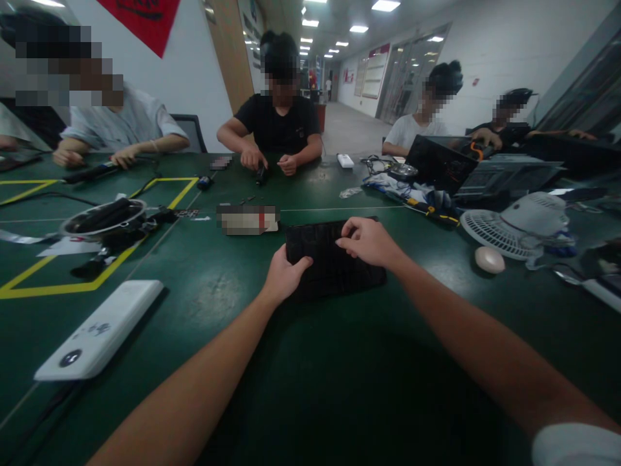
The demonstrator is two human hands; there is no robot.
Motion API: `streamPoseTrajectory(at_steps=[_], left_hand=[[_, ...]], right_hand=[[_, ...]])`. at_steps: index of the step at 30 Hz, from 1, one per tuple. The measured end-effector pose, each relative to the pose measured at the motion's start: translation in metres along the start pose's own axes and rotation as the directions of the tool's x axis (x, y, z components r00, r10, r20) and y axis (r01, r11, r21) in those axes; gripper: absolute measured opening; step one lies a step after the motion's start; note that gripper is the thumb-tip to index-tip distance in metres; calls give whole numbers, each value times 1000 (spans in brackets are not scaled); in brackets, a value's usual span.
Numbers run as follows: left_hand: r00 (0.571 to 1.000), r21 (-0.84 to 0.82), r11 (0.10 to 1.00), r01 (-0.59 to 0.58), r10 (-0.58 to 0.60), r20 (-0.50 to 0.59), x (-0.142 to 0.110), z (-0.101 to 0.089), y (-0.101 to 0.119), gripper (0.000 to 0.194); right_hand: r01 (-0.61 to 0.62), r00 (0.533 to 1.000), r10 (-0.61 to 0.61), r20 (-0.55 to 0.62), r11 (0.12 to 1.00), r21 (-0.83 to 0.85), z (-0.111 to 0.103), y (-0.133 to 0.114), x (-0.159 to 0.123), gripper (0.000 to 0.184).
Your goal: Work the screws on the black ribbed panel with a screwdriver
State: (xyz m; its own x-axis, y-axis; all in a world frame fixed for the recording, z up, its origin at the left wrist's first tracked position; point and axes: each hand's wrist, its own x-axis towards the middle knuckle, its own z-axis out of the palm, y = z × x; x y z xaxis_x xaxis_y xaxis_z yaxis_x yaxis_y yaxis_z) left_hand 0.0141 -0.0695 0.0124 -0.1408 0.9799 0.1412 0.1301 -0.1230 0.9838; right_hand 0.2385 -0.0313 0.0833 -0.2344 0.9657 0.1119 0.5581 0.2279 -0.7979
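While your left hand grips the near-left edge of a flat black rectangular case, thumb laid over its upper face, your right hand sits at its far edge with fingers curled and thumb close to the fingertips — you cannot tell from this view whether anything is pinched there. The case lies between your two hands, above or on the dark green table; its lower edge is too dark to show contact. It is wider than it is deep, nearly black all over, and its face is broken into blocky raised patches, like coarse crocodile grain.

Counting outward from your hands, you have one such case. Just beyond your left hand, slightly to its left, lies one small carton with a red band. Well to the left and nearer you is one white handheld device with a dark oval on its face. To the right of your right hand are one pale rounded object and, just past it, one white fan. Farther beyond both hands — four co-workers sit around the table.
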Motion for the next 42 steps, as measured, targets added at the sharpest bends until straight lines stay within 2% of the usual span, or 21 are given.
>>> streamPoseTrajectory(at_steps=[3, 5, 8, 10, 12, 16, 18, 20, 24, 28, 30, 35, 38, 42], left_hand=[[1000, -4, 1000, 8, -8, -1, 1, -1, -3, 38], [1000, -5, 1000, 14, -14, 1, 1, -1, -4, 38], [1000, 0, 1000, 17, -17, 3, 2, -2, -5, 35], [1000, -3, 1000, 25, -25, 3, 1, -2, -5, 35], [999, -4, 999, 39, -39, -5, 1, -3, -4, 36], [995, 14, 996, 86, -85, -42, -1, -5, -1, 39], [993, 2, 995, 104, -104, -56, 0, -7, 0, 41], [990, 9, 993, 121, -120, -72, 1, -9, 0, 44], [986, 61, 988, 144, -137, -100, 2, -11, 1, 50], [984, 107, 983, 150, -138, -113, -1, -12, 6, 49], [982, 128, 980, 153, -136, -128, -2, -12, 8, 48], [982, 118, 982, 146, -129, -139, -3, -12, 9, 47], [979, 132, 980, 153, -131, -159, -2, -12, 8, 47], [975, 128, 979, 160, -136, -176, -1, -11, 8, 48]], right_hand=[[34, 999, -34, 2, 999, 4, 0, 3, -3, 18], [50, 998, -48, -39, 997, 55, -6, 8, -6, 16], [74, 981, -56, -188, 993, 93, -26, 26, -9, 22], [61, 957, -41, -286, 996, 60, -45, 48, -10, 29], [-14, 926, 15, -378, 1000, 4, -65, 77, -11, 32], [-276, 797, 157, -583, 953, -121, -92, 139, -17, 27], [-323, 789, 185, -586, 936, -140, -95, 161, -20, 31], [-321, 811, 177, -557, 932, -170, -92, 175, -21, 30], [-280, 892, 146, -429, 921, -269, -79, 185, -17, 21], [-282, 910, 139, -392, 899, -336, -82, 190, -10, 24], [-323, 890, 153, -430, 876, -358, -91, 194, -5, 31], [-468, 795, 186, -578, 794, -389, -119, 206, 13, 57], [-511, 761, 177, -624, 756, -409, -131, 214, 26, 69], [-596, 729, 185, -660, 645, -478, -141, 224, 41, 86]])
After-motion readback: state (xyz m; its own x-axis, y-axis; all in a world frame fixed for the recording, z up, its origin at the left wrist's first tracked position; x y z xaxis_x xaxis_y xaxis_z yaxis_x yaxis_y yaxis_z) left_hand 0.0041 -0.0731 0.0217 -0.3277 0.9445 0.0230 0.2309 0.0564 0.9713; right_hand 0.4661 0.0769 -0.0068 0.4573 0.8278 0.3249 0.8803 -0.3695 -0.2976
